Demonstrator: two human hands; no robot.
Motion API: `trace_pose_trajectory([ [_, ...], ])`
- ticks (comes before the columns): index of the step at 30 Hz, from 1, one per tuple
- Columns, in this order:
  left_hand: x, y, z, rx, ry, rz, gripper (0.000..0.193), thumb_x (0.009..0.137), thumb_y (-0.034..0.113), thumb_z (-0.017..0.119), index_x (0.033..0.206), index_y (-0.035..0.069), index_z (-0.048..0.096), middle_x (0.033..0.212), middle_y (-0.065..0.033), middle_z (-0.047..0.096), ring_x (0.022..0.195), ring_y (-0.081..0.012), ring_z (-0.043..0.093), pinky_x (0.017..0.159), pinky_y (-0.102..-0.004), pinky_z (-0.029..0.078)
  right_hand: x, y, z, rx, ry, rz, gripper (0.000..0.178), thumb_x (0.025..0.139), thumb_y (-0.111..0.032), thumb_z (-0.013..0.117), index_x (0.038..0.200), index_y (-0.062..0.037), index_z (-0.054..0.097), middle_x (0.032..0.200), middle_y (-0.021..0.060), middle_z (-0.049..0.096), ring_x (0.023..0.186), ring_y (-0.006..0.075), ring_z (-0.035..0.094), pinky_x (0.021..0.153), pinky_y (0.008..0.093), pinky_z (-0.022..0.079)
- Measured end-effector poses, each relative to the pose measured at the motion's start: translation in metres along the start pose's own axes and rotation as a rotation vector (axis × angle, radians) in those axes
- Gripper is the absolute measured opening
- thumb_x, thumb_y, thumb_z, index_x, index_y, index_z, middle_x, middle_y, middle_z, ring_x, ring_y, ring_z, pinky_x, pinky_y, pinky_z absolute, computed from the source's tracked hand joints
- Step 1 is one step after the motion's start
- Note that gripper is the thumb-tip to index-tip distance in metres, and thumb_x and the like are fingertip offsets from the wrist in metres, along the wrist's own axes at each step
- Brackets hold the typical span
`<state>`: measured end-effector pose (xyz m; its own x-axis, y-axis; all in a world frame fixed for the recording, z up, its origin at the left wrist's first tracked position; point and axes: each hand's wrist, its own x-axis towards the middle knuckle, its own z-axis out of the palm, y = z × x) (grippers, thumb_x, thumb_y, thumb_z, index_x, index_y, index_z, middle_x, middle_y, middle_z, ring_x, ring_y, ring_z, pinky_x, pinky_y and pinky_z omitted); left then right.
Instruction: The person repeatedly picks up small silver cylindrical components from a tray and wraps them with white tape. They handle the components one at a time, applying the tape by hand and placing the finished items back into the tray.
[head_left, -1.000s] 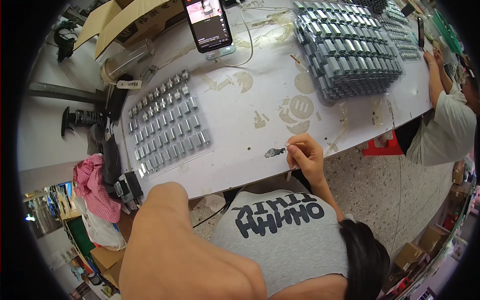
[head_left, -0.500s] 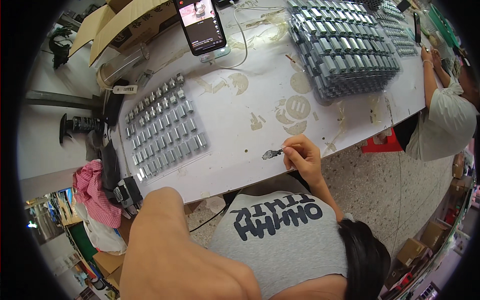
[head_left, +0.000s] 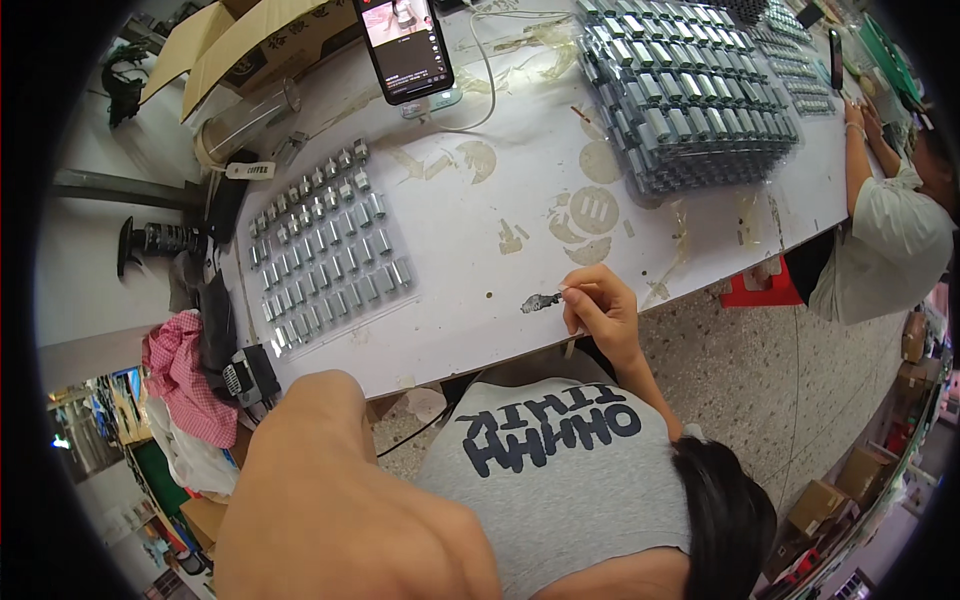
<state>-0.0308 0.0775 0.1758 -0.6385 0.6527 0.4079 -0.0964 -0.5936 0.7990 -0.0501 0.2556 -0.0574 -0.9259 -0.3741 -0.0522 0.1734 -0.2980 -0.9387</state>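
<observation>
My right hand (head_left: 603, 308) is at the near edge of the white table, thumb and forefinger pinched together. Whatever lies between the fingertips is too small to make out. Right beside them a dark, ragged patch (head_left: 541, 302) marks the tabletop. Of my left arm (head_left: 335, 440) only the bent limb shows at the lower left; its hand is out of sight. Left of centre lies a clear plastic tray (head_left: 405, 297) with rows of shiny metal cylinders (head_left: 335, 265). A tall stack of similar filled trays (head_left: 690, 110) stands at the back right.
A phone (head_left: 405, 55) with its screen lit stands at the back, with a white cable (head_left: 490, 75) beside it. An open cardboard box (head_left: 270, 45) and a clear cylindrical container (head_left: 250, 120) are at the back left. Another person (head_left: 885, 240) sits at the right end.
The view has shifted slightly. My right hand keeps its pinch beside the dark patch, and my left arm appears a little farther left.
</observation>
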Motion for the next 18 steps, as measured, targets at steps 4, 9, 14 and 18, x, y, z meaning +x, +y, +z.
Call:
trace_pose_trajectory([
  [4,-0.001,0.0,0.003,0.127,-0.03,0.054,0.003,0.084,0.016,0.045,0.084,0.016,0.049,0.049,-0.0037,0.049,0.029,-0.0062,0.031,0.027,-0.0201,0.019,-0.001,-0.002,-0.004,-0.019,-0.019,0.016,0.005,0.083,-0.002,0.051,0.088,-0.0008,0.052,0.062,0.0014,0.051,0.05,0.0064,0.047,0.045,0.0178,0.034],
  [9,0.001,-0.002,0.003,0.234,-0.048,0.113,0.013,0.085,0.015,0.044,0.096,0.023,0.047,0.051,-0.0033,0.051,0.029,-0.0052,0.029,0.027,-0.02,0.017,-0.003,-0.001,-0.001,-0.014,-0.019,0.02,0.005,0.083,-0.002,0.051,0.088,-0.0005,0.052,0.062,0.0015,0.051,0.05,0.0065,0.047,0.045,0.0182,0.034],
  [14,-0.013,-0.007,0.013,0.14,0.081,0.222,0.027,0.086,0.015,0.045,0.111,0.025,0.04,0.053,-0.0036,0.052,0.029,-0.0055,0.03,0.028,-0.0189,0.019,0.001,0.0,-0.005,-0.01,-0.02,-0.002,0.006,0.082,-0.002,0.051,0.088,-0.0005,0.051,0.062,0.0017,0.051,0.05,0.0066,0.047,0.045,0.0184,0.034],
  [18,-0.024,-0.006,0.008,0.048,0.162,0.29,0.028,0.087,0.015,0.045,0.113,0.022,0.035,0.052,-0.0045,0.051,0.03,-0.0079,0.033,0.029,-0.0201,0.022,-0.002,-0.003,-0.008,-0.028,0.012,0.003,0.005,0.083,-0.002,0.051,0.088,-0.0007,0.051,0.061,0.0017,0.05,0.049,0.0065,0.046,0.044,0.0185,0.033],
])
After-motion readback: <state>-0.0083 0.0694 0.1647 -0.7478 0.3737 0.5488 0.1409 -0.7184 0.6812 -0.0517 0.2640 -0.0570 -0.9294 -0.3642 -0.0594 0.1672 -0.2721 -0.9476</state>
